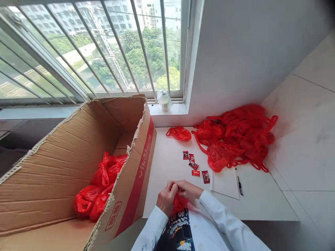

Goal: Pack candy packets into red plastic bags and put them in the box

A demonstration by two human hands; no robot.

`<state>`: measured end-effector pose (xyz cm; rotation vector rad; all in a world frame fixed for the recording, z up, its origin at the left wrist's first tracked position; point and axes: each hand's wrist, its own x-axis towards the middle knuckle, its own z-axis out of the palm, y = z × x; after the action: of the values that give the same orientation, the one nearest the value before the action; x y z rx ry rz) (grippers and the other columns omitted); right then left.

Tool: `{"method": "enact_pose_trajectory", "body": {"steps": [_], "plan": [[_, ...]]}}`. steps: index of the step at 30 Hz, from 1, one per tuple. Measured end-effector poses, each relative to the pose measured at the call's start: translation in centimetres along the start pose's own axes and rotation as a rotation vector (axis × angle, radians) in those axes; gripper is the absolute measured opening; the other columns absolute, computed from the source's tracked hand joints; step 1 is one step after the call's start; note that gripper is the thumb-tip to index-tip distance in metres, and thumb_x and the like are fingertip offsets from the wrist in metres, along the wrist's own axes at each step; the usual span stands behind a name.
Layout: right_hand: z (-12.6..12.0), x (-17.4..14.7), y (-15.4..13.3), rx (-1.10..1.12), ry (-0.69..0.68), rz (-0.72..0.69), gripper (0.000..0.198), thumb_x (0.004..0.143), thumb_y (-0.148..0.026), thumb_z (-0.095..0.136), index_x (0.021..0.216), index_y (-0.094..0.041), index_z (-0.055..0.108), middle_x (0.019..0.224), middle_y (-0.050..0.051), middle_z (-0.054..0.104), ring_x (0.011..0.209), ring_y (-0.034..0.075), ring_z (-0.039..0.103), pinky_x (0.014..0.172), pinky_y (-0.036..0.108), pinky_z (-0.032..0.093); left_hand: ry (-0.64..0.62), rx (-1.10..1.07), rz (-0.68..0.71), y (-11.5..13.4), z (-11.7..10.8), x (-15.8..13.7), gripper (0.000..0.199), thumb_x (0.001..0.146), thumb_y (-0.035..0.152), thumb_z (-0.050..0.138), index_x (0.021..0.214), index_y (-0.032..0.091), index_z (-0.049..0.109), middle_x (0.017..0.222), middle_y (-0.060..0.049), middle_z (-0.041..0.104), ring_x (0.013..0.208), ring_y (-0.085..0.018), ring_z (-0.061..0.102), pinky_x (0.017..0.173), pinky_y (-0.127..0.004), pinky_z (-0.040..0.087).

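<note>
A makeshift work corner in an upstairs room; home or business cannot be told.
The barred window [104,52] at the far left looks down on trees [146,59] and across to buildings [117,19], so the room sits above ground. A plain wall [235,52] backs a white worktop [264,205] bearing heaped red bags [240,136], packets [193,164], paper [226,181] and a pen [239,185]; a large carton [60,167] stands left.

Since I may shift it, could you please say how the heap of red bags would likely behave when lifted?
The heap of red bags would probably flop, given its crumpled folds. It may be light for its size, as its material looks thin. Its overlapping loops suggest bags could snag together.
</note>
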<state>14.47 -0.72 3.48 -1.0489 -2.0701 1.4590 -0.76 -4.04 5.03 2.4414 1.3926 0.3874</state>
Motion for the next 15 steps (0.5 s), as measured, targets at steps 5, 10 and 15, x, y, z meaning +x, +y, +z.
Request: {"method": "enact_pose_trajectory", "body": {"steps": [5,10,15], "plan": [[0.2,-1.6,-0.1,-0.333,0.152,-0.079,0.023,0.087,-0.015,0.044,0.092,-0.020,0.066,0.082,0.003,0.063,0.075,0.014,0.055,0.067,0.023,0.040,0.046,-0.069,-0.030,-0.5,0.5,-0.7,0.015,0.085,0.012,0.037,0.087,0.017,0.050,0.093,-0.009,0.054,0.080,-0.018,0.056,0.067,-0.028,0.047],[-0.1,-3.1,0.3,-0.571,0.220,-0.169,0.031,0.093,-0.026,0.037,0.114,-0.025,0.060,0.107,0.008,0.061,0.091,0.018,0.054,0.077,0.030,0.043,0.019,-0.133,-0.041,-1.2,1.2,-1.7,0.012,0.078,0.014,0.049,0.089,0.017,0.050,0.107,-0.010,0.050,0.096,-0.023,0.051,0.084,-0.041,0.047],[-1.5,-3.9,5.2,-0.614,0.384,0.174,0.034,0.094,-0.028,0.034,0.103,-0.023,0.066,0.099,0.006,0.064,0.094,0.019,0.056,0.077,0.029,0.044,-0.023,-0.281,-0.191,-3.5,2.9,-3.8,0.012,0.085,0.022,0.040,0.087,0.017,0.051,0.117,-0.010,0.042,0.108,-0.025,0.041,0.095,-0.047,0.038]]}}
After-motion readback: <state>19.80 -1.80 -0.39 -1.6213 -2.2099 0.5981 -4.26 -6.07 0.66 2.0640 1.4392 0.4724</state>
